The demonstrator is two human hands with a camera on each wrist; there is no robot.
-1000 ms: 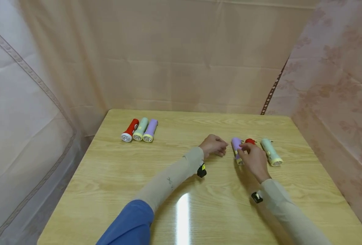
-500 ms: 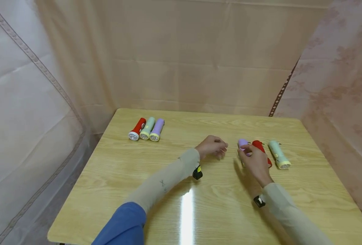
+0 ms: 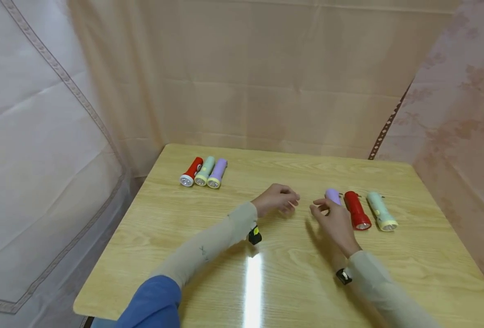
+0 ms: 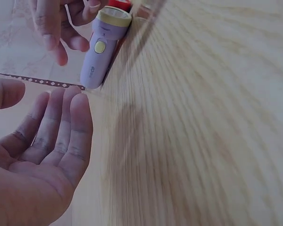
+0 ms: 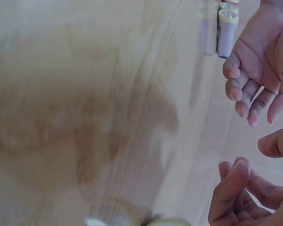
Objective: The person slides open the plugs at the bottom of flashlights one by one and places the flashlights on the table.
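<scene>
My left hand (image 3: 277,199) hovers over the middle of the table with fingers loosely bent, holding nothing. To its right is my right hand (image 3: 335,223), also loosely curled around air. Just beyond it lies a lilac flashlight (image 3: 332,195), its front part hidden by that hand in the head view; the left wrist view shows its yellow rim and yellow switch on the lilac body (image 4: 100,59). Beside it lie a red flashlight (image 3: 357,210) and a mint green flashlight (image 3: 381,211), lenses toward me. The hands are apart from each other.
At the table's far left lie three more flashlights side by side: a red one with a white head (image 3: 191,171), a mint green one (image 3: 205,171) and a lilac one (image 3: 218,172). Cloth hangs behind the wooden table (image 3: 291,282) and along both sides.
The view has swung left. Both hands have drawn leftward from the right-hand flashlights, leaving the red one uncovered. Those flashlights keep their places on the table.
</scene>
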